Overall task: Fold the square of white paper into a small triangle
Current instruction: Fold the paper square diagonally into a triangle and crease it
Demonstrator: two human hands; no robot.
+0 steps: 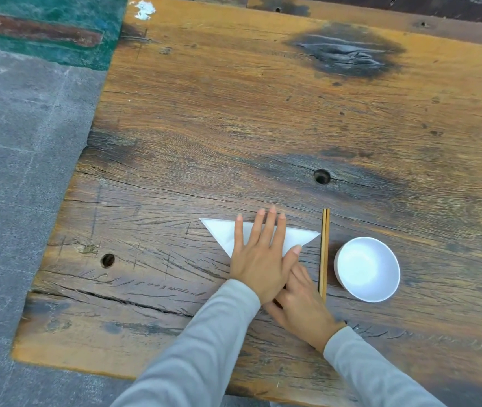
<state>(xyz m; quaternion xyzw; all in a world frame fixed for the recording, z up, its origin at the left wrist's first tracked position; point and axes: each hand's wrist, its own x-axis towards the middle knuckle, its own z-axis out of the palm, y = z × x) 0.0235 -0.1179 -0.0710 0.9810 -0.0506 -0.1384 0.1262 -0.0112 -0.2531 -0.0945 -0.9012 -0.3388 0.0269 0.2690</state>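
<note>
The white paper [224, 232] lies on the wooden table as a wide triangle, long edge away from me, its lower point hidden under my hands. My left hand [260, 257] rests flat on its middle with fingers spread, pressing it down. My right hand [301, 304] lies just below, partly tucked under the left hand, at the paper's near corner; its fingers are mostly hidden, so whether it pinches the paper is unclear.
A pair of wooden chopsticks [323, 254] lies lengthwise just right of the paper. A white bowl [367, 269] stands right of them. The table [234, 127] has holes [321, 176] and its left edge drops to a grey floor [13, 171].
</note>
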